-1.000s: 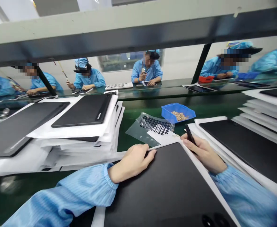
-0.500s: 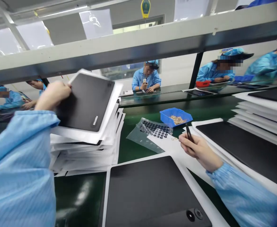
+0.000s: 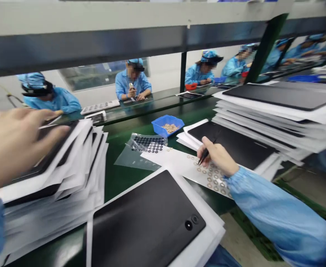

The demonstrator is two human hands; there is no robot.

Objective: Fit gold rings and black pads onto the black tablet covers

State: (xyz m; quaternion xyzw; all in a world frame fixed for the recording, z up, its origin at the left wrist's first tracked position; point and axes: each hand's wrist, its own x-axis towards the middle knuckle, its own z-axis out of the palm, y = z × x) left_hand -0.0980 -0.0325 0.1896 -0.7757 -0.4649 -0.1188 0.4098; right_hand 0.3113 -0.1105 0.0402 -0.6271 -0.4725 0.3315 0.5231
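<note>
My right hand grips black tweezers, their tips low over a white sheet of small tan ring stickers. Blurred, my left hand lies with fingers extended on the top of a tall stack of dark tablets in white sleeves. Nearest the camera, a black tablet back with lens openings sits on a white sleeve. Another black tablet lies just past my right hand, partly hidden by it.
A blue plastic bin of tan small parts and a clear bag with black rings stand on the green bench. A higher tablet stack rises at right. Several co-workers in blue smocks sit beyond a grey overhead shelf beam.
The whole view has swung, moving the bench and stacks leftward. My left hand has lowered the lifted tablet onto the left stack. My right hand has moved down to the ring sticker sheet.
</note>
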